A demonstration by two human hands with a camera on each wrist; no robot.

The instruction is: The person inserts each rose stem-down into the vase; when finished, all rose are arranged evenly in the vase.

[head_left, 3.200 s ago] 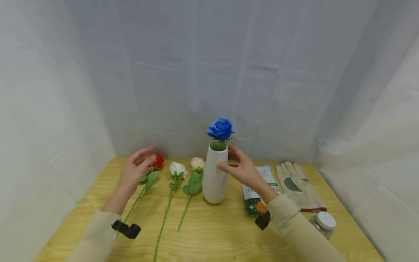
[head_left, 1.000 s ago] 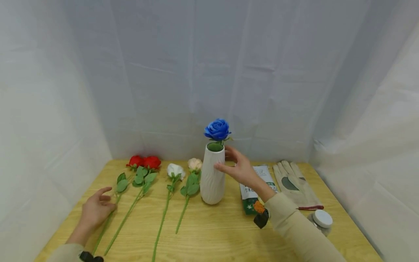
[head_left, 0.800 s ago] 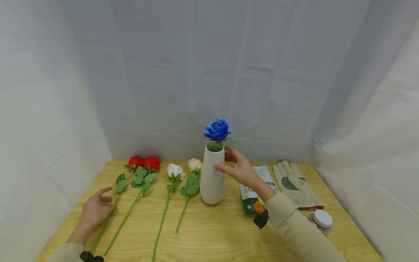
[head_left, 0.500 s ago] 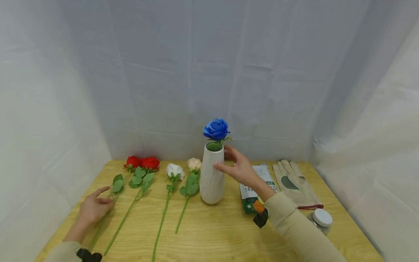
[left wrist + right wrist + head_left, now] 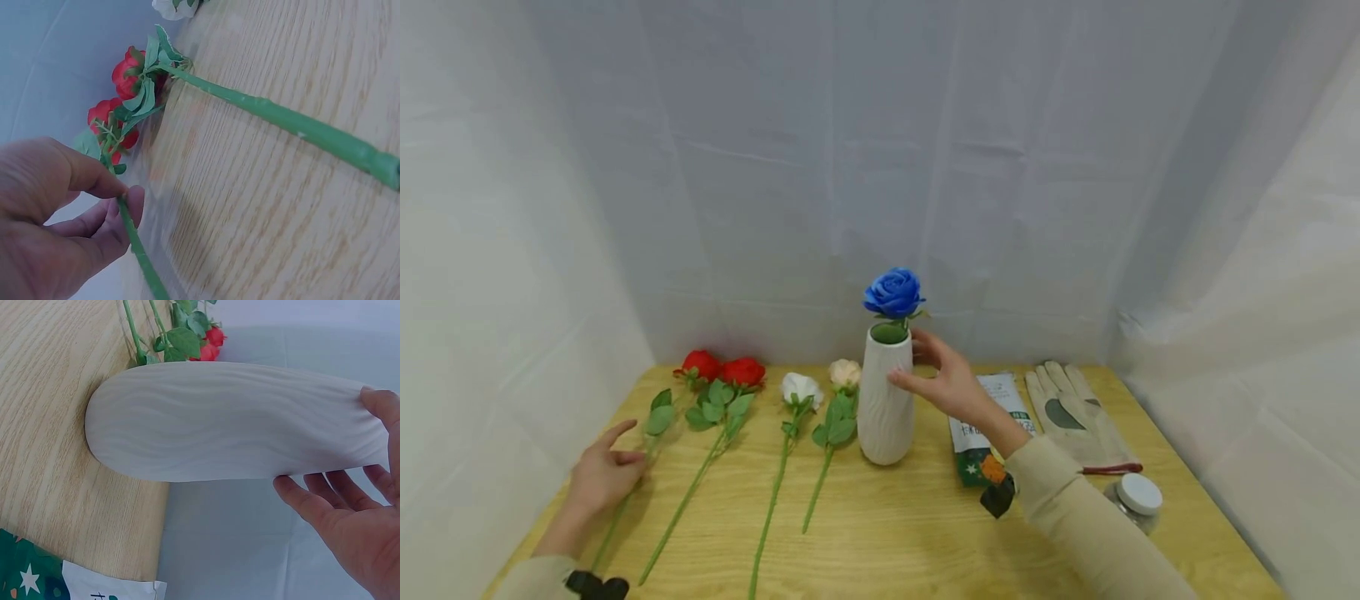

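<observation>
Left wrist view: left hand point(image 5: 56, 219) pinches red rose stem point(image 5: 140, 256).

The left hand point(image 5: 601, 477) lies low at the person's far left, forearm in a beige sleeve running back toward the body, with the thumb and forefinger point(image 5: 100, 181) pinched together and the other fingers curled loosely beneath. The right hand point(image 5: 946, 385) is raised higher toward the middle, its beige-sleeved forearm angling up from the lower right, a small black device strapped at the wrist. Its palm faces left with the fingers point(image 5: 312, 503) spread and nearly straight, thumb tip and fingertips making light contact.
</observation>
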